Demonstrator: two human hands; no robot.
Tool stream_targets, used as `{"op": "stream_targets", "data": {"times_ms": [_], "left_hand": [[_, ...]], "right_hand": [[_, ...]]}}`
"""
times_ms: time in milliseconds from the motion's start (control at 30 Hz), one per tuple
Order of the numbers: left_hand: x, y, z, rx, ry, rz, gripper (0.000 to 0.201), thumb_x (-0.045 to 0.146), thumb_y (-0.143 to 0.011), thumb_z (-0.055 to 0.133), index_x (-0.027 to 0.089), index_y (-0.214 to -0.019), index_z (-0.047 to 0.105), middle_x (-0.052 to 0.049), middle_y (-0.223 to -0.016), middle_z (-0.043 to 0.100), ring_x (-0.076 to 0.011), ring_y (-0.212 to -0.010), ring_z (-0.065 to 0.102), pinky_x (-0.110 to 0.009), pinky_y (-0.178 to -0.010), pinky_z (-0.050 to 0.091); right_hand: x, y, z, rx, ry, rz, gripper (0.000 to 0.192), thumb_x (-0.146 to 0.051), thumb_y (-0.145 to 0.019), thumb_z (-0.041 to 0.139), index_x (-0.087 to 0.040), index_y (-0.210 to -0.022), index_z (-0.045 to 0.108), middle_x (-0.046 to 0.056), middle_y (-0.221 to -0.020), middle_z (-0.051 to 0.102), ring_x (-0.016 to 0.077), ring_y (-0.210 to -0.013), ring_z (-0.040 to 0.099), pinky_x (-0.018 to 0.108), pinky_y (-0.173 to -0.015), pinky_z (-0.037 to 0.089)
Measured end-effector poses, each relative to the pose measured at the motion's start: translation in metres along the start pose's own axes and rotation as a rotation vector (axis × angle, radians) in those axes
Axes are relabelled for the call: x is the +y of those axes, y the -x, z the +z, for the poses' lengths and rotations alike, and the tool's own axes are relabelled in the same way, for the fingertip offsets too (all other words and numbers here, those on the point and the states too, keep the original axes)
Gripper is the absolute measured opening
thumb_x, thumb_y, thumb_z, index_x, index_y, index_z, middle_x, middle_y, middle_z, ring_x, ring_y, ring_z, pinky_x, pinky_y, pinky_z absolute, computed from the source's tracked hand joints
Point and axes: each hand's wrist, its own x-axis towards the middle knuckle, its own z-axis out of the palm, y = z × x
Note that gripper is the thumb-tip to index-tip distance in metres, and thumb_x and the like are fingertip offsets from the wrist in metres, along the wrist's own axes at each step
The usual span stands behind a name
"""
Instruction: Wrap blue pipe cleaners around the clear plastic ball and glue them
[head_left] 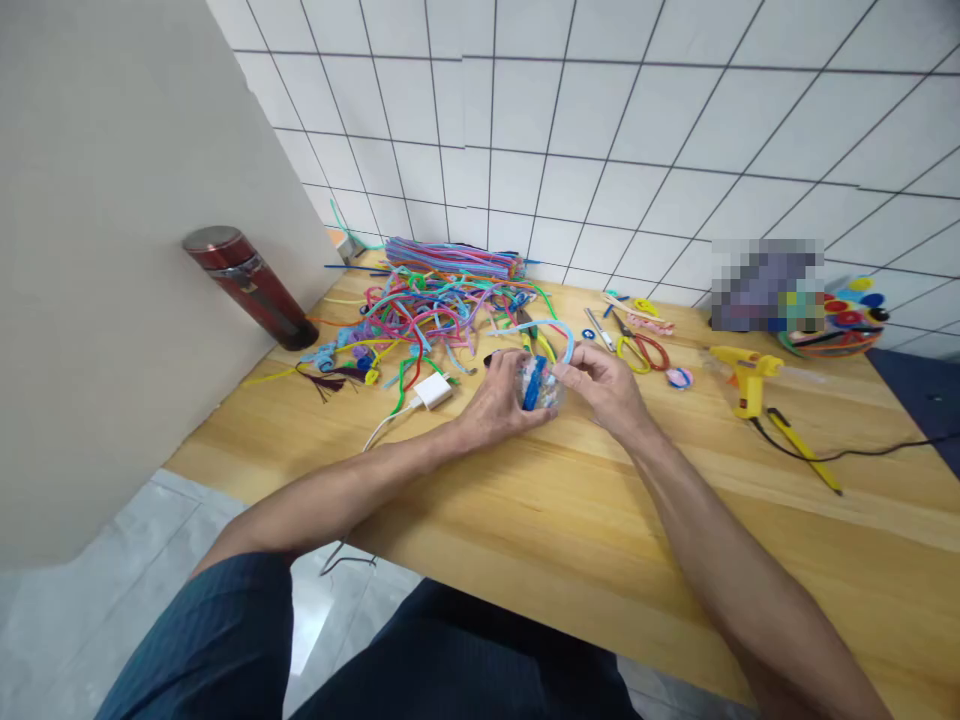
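Observation:
My left hand (501, 400) and my right hand (606, 385) meet over the wooden table (585, 520), both gripping a small coiled bundle of blue and light pipe cleaners (537, 383). A light blue pipe cleaner (564, 340) arcs up from the bundle past my right fingers. Just behind the hands lies a tangled pile of coloured pipe cleaners (435, 310), with a neat striped bunch (454, 258) at the wall.
A red flask (251, 287) leans at the left wall. A white charger (433, 390) with its cable lies left of my hands. Red-handled scissors (637, 345), a yellow glue gun (746, 378) with a black cord, and a plate of coloured pieces (844, 322) sit at right.

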Motion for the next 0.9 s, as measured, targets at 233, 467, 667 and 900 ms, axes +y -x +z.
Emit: {"op": "stream_targets", "data": {"times_ms": [233, 467, 667, 900], "left_hand": [[-0.019, -0.003, 0.022, 0.112, 0.009, 0.211, 0.093, 0.044, -0.082, 0.087, 0.022, -0.155, 0.035, -0.020, -0.152, 0.050, -0.0366, -0.147, 0.051, -0.058, -0.123, 0.047], [-0.028, 0.005, 0.021, 0.099, 0.040, 0.271, 0.092, 0.053, -0.088, 0.083, 0.024, -0.160, 0.033, -0.020, -0.153, 0.050, -0.0372, -0.150, 0.048, -0.061, -0.123, 0.045], [-0.028, 0.005, 0.024, 0.079, 0.074, 0.284, 0.093, 0.057, -0.089, 0.081, 0.024, -0.161, 0.033, -0.022, -0.156, 0.047, -0.0384, -0.152, 0.046, -0.062, -0.126, 0.043], [-0.027, 0.004, 0.022, 0.067, 0.067, 0.298, 0.093, 0.057, -0.090, 0.080, 0.026, -0.163, 0.031, -0.021, -0.156, 0.047, -0.0387, -0.150, 0.047, -0.064, -0.125, 0.043]], "right_hand": [[0.018, -0.004, -0.007, 0.004, -0.054, 0.024, 0.038, -0.058, -0.085, 0.083, -0.025, -0.073, 0.069, 0.004, -0.100, 0.072, 0.0236, -0.101, 0.066, 0.041, -0.100, 0.049], [0.019, 0.000, -0.002, -0.104, -0.124, 0.085, 0.037, -0.064, -0.083, 0.085, -0.027, -0.083, 0.079, 0.007, -0.132, 0.074, 0.0301, -0.130, 0.066, 0.049, -0.116, 0.047], [0.017, 0.002, 0.001, -0.100, -0.134, 0.082, 0.032, -0.058, -0.082, 0.089, -0.028, -0.082, 0.079, 0.008, -0.132, 0.076, 0.0308, -0.131, 0.068, 0.052, -0.119, 0.047], [0.019, 0.000, 0.003, -0.088, -0.093, 0.047, 0.032, -0.056, -0.080, 0.091, -0.027, -0.079, 0.078, 0.007, -0.128, 0.078, 0.0299, -0.128, 0.070, 0.051, -0.120, 0.045]]}}
